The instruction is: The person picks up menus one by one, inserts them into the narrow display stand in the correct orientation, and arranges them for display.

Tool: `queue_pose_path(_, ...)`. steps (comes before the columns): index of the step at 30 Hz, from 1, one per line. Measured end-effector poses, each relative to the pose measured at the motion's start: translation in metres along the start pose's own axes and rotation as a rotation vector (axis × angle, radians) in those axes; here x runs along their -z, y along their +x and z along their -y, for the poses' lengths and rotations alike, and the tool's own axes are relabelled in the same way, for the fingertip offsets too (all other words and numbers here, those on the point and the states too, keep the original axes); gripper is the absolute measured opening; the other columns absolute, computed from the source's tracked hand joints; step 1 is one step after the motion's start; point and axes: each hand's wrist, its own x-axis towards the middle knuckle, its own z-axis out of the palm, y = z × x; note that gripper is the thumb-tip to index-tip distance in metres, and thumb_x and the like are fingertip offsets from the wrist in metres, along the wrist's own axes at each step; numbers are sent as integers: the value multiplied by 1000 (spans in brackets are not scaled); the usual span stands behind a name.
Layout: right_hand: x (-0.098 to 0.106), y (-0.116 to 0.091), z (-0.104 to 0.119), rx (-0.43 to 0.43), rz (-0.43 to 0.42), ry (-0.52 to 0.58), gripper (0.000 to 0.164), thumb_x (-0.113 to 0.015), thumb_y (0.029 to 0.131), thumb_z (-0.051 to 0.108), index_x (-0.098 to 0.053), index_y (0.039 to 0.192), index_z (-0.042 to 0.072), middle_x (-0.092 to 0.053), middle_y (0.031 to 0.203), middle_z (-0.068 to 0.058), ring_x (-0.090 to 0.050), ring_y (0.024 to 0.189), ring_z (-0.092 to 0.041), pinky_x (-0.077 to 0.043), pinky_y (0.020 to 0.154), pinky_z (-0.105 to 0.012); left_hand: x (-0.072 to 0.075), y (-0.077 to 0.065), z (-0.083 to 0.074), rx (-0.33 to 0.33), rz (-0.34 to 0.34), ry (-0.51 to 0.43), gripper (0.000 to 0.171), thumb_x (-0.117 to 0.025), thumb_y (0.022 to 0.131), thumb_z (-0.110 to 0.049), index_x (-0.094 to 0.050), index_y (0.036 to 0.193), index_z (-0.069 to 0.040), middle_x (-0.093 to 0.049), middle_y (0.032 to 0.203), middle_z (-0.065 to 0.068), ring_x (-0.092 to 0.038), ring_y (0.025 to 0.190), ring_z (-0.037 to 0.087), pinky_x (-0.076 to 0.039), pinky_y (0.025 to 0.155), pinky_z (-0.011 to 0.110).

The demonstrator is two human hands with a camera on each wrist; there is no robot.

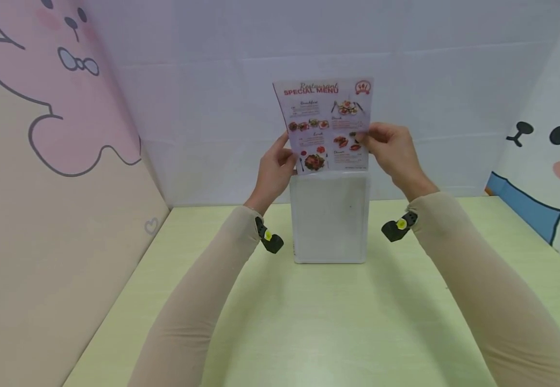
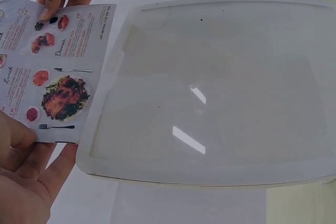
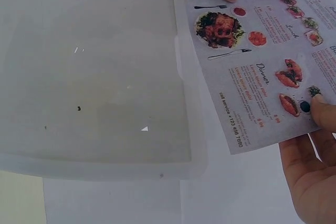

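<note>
A printed restaurant menu sheet [image 1: 330,129] is held upright by both hands, its lower edge at the top of a clear-fronted sign holder [image 1: 329,220] standing on the table. My left hand [image 1: 276,171] pinches the sheet's lower left side, thumb in front and fingers behind. On the other side my right hand [image 1: 396,150] pinches the right edge, thumb over the food pictures. In the left wrist view the menu's bottom edge [image 2: 97,77] lies close beside the holder's frame [image 2: 210,179]. The right wrist view shows the holder's panel [image 3: 94,77] with nothing printed inside.
The pale green table [image 1: 309,322] reaches back to a white sheet-like wall [image 1: 202,107]. On the left stands a panel with a pink cartoon bear [image 1: 66,107]; a white cartoon bear panel [image 1: 541,145] is at the right. Black wrist cameras [image 1: 271,239] sit on both sleeves.
</note>
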Motion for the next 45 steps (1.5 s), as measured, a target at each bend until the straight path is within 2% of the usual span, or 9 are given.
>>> queue_pose_path(8,0,0,-1,17,-7,-15,34,-59,96,23,-64,123,4,-68,117,-6,-62,99,-11,-47,100,-40,-2,3,3,3,3,-5,56,-49,100,-9,-34,149,-31,-64,115,14,-65,104,22,-57,80,33)
queue_pose_path(13,0,1,-1,22,-12,-31,33,-58,97,22,-64,124,4,-67,118,-6,-62,99,-12,-47,100,-40,-3,3,3,-1,2,17,55,-48,100,-9,-33,150,-28,-64,115,14,-65,104,22,-56,80,33)
queue_pose_path(18,1,1,-1,24,-17,-25,32,-59,96,21,-64,123,3,-68,112,-2,-61,97,-10,-48,100,-38,-4,3,2,-11,2,46,55,-48,100,-10,-32,150,-26,-65,114,13,-65,103,21,-57,80,33)
queue_pose_path(23,1,3,-1,28,-11,-1,32,-60,96,19,-64,122,1,-69,107,2,-61,95,-7,-48,99,-37,-4,4,3,-18,-3,32,54,-48,100,-8,-35,149,-27,-65,113,13,-65,102,22,-57,79,32)
queue_pose_path(33,3,3,-1,-7,10,-30,33,-59,96,22,-64,124,5,-68,118,-5,-62,99,-10,-48,99,-39,-4,4,4,1,12,-2,55,-49,99,-7,-35,149,-25,-65,117,16,-65,104,26,-56,85,33)
queue_pose_path(37,2,4,-1,-15,14,-42,34,-58,97,23,-63,125,5,-66,123,-9,-62,100,-12,-47,99,-40,-3,3,4,-10,20,-9,55,-49,99,-5,-35,149,-23,-65,117,17,-65,105,27,-54,88,31)
queue_pose_path(45,-1,5,1,-2,18,-41,35,-59,96,25,-62,124,4,-66,122,-9,-62,102,-13,-47,100,-40,-1,2,7,-33,18,4,53,-49,98,-4,-38,148,-20,-66,111,18,-67,99,27,-55,86,29)
